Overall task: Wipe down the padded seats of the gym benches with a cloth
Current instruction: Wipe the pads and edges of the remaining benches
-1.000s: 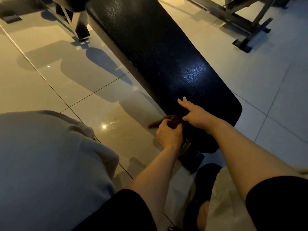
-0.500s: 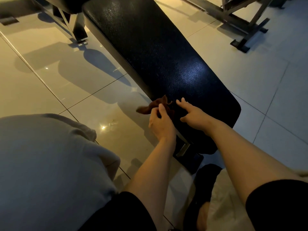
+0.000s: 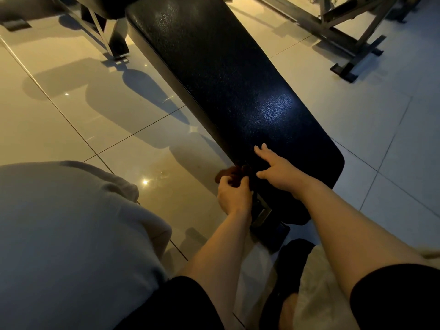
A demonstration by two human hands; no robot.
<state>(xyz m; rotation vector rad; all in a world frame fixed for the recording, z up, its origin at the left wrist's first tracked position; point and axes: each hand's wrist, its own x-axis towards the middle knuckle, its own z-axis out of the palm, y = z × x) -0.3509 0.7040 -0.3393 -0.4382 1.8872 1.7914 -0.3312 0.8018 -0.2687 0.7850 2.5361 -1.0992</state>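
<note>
Cloth, bunched in the left hand's closed grip, drops back from the seat top to its near edge; right hand rests spread, grip wide.

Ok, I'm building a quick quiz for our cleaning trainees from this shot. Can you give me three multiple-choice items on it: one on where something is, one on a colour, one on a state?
1. Where is the cloth?
A. At the bench's near left edge
B. On the floor beside the far frame
C. Spread over the middle of the seat

2. What colour is the padded seat?
A. Red
B. Black
C. White

3. How is the right hand?
A. Clenched in a fist around the cloth
B. Fingers straight, resting on the seat
C. Lifted clear, gripping the metal frame

Answers:
1 A: the left hand holds the bunched brown cloth at the pad's near left edge.
2 B: the textured pad is black, with a pale glare patch.
3 B: its fingers lie extended on the pad, holding nothing.
</note>
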